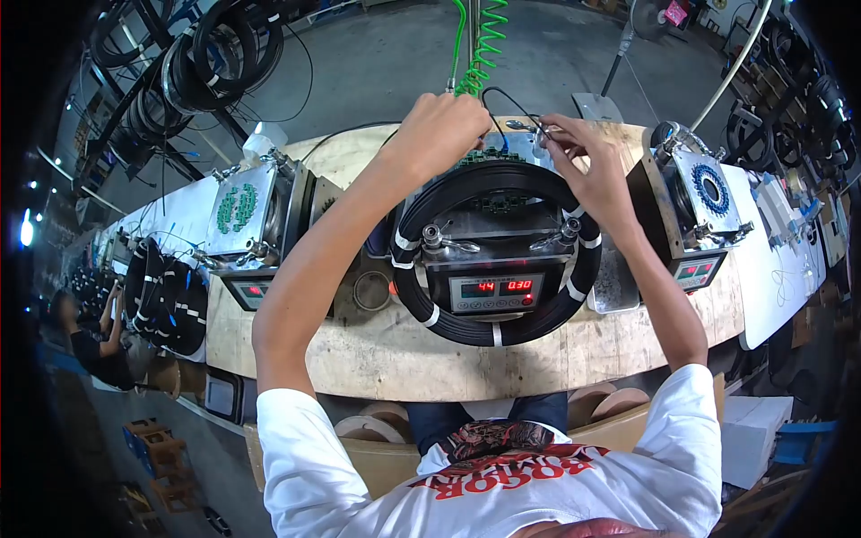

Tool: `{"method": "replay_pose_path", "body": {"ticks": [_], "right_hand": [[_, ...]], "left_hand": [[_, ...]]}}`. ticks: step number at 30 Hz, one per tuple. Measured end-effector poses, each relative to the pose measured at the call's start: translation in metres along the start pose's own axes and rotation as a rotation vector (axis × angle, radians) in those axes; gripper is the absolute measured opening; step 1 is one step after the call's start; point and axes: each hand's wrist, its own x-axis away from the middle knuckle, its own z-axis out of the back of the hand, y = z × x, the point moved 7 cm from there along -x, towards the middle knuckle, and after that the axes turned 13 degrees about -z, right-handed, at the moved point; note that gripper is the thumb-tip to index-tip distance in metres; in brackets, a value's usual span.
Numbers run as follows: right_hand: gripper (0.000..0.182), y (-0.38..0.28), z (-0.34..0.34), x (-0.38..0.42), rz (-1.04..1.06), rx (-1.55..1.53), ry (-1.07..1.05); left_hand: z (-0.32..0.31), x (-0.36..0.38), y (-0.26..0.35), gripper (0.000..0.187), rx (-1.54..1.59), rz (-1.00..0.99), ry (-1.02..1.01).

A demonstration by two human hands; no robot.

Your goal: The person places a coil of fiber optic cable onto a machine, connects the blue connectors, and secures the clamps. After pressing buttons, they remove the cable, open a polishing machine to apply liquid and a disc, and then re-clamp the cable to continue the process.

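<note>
A coil of black cable (pixel 583 269), bound with white ties, rests around the front of the middle machine, whose panel (pixel 496 292) shows red digits. My left hand (pixel 446 130) is closed above the back of the coil, by a thin black cable; what its fingers hold is hidden. To the right, my right hand (pixel 583 148) pinches the thin black cable (pixel 516 97) between thumb and forefinger. Beneath my hands lie small green parts (pixel 493 157) on the machine's plate.
Similar machines stand at left (pixel 242 215) and right (pixel 713 193). A green coiled hose (pixel 489 45) hangs behind. A clear tray (pixel 614 282) and a round dish (pixel 372 290) flank the coil. Another person (pixel 103 345) sits far left, beside black coils (pixel 166 296).
</note>
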Motion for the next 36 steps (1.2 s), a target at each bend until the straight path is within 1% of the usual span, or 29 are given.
{"method": "replay_pose_path", "body": {"ticks": [3, 6, 9, 12, 14, 20, 21, 23, 25, 26, 27, 29, 30, 32, 33, 36], "right_hand": [[0.038, 0.005, -0.006, 0.009, -0.076, -0.057, 0.013], [0.037, 0.013, -0.012, 0.013, -0.061, -0.125, 0.050], [0.034, 0.012, -0.010, 0.015, -0.137, -0.111, 0.031], [0.033, 0.011, -0.009, 0.016, -0.096, -0.119, 0.074], [0.033, 0.014, -0.009, 0.016, -0.091, -0.127, 0.064], [0.031, 0.017, -0.010, 0.016, -0.111, -0.146, 0.033], [0.031, 0.017, -0.010, 0.016, -0.110, -0.148, 0.031], [0.030, 0.024, -0.012, 0.014, -0.138, -0.252, -0.024], [0.030, 0.027, -0.009, 0.002, -0.168, -0.355, -0.051], [0.031, 0.029, -0.005, -0.005, -0.193, -0.407, -0.048], [0.032, 0.034, -0.002, -0.013, -0.224, -0.460, -0.045], [0.036, 0.045, 0.003, -0.041, -0.146, -0.225, -0.076], [0.038, 0.051, 0.004, -0.057, -0.107, -0.106, -0.092], [0.046, 0.068, -0.014, -0.093, -0.055, 0.247, -0.222], [0.051, 0.074, -0.022, -0.105, -0.026, 0.421, -0.288], [0.052, 0.080, -0.060, -0.126, -0.206, 0.781, -0.586]], "left_hand": [[-0.004, -0.001, 0.003, 0.014, -0.045, -0.027, 0.030], [-0.005, -0.004, 0.007, 0.013, -0.088, -0.035, 0.023], [-0.002, -0.005, 0.013, 0.014, -0.113, -0.026, 0.021], [0.003, -0.005, 0.016, 0.015, -0.113, -0.019, 0.062], [0.005, -0.007, 0.015, 0.016, -0.112, -0.018, 0.090], [-0.001, -0.008, 0.016, 0.016, -0.113, 0.002, 0.060], [-0.002, -0.008, 0.015, 0.015, -0.086, 0.002, 0.043], [0.001, -0.007, 0.010, 0.014, -0.033, 0.003, 0.014], [0.010, -0.002, 0.004, 0.018, 0.109, 0.025, 0.028], [0.016, 0.002, 0.001, 0.020, 0.181, 0.035, 0.032], [0.022, 0.005, -0.007, 0.023, 0.385, 0.065, 0.027], [0.032, 0.008, -0.027, 0.031, 0.796, 0.120, 0.014], [0.030, 0.011, -0.040, 0.033, 0.856, 0.141, 0.081], [0.017, 0.022, -0.070, 0.038, 0.967, 0.189, 0.221], [0.000, 0.025, -0.086, 0.042, 0.986, 0.216, 0.195], [-0.040, 0.017, -0.087, 0.042, 0.937, 0.107, 0.147]]}}
